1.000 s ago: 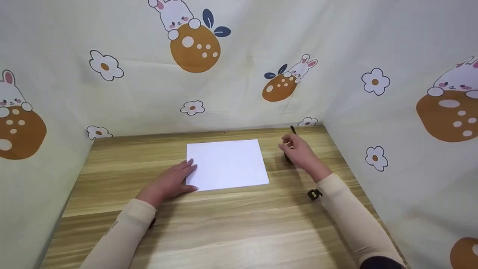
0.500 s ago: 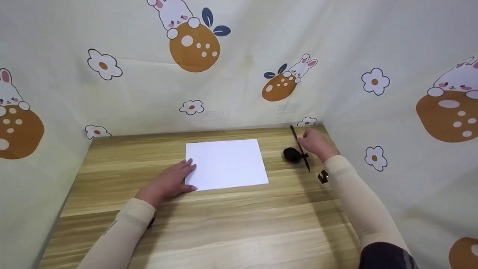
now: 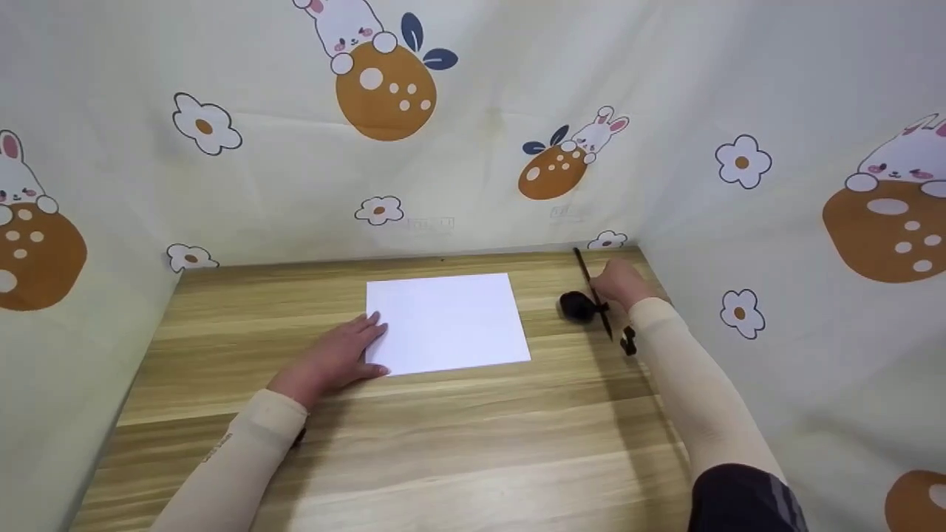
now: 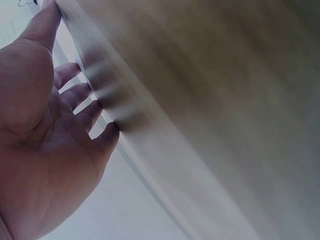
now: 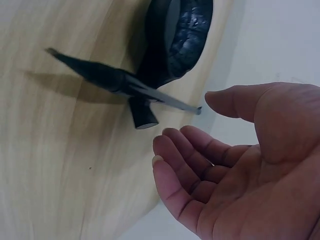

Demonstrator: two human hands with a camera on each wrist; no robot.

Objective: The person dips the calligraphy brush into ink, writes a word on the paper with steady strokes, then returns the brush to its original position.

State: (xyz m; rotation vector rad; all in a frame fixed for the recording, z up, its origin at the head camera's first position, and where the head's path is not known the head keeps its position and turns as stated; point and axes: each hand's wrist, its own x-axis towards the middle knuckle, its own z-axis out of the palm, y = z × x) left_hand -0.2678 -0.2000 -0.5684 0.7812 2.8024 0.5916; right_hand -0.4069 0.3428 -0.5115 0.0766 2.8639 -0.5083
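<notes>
while the left hand point(image 3: 336, 360) rests on the paper point(image 3: 451, 325), fingers apart, the right hand point(image 3: 622, 282), thumb and fingers parted, hangs just beside the brush point(image 5: 112, 79) and pot point(image 5: 192, 42).

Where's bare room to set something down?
Widest bare table lies in front of the white sheet, between the sleeves; another patch runs from the left hand to the left cloth wall. Crowded: far right, around brush, black dish and right hand.
</notes>
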